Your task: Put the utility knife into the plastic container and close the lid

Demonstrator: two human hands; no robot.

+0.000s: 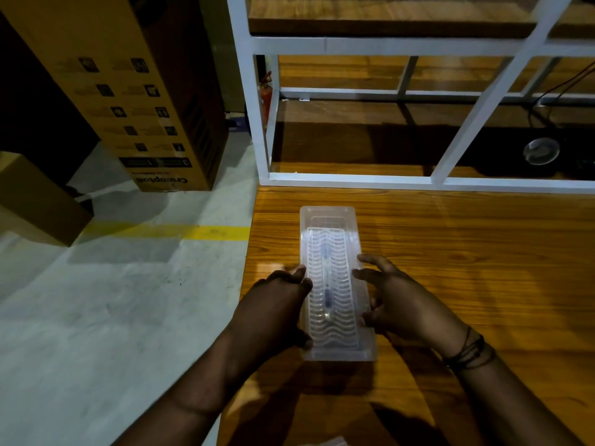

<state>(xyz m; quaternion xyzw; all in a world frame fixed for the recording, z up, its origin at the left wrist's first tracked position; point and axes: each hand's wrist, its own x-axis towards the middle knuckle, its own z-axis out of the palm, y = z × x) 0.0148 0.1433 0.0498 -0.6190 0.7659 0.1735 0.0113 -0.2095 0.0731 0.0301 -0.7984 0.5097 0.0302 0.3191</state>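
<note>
— Container (335, 278): clear, lying near the left edge of the table (450, 252), long axis running near to far, far end leaning slightly left. Lid (331, 284) on top, ribbed in waves.

— Knife (326, 284)?

— Inside, seen dimly through the lid, lengthwise along the container; which end the blade points to, cannot tell.

— Hands?

— Left hand (277, 304) against the left wall, fingers curled on the rim. Right hand (399, 300) against the right wall, fingers spread and bent, tips touching the edge. Gripping or only resting, cannot tell. Thread bands (470, 352) round the right wrist.

— Around?

— White frame (354, 180) just beyond the far end. Cardboard box (128, 91) on the floor, far left. Yellow line (193, 231) on the floor. Nothing between the hands and the container.
</note>
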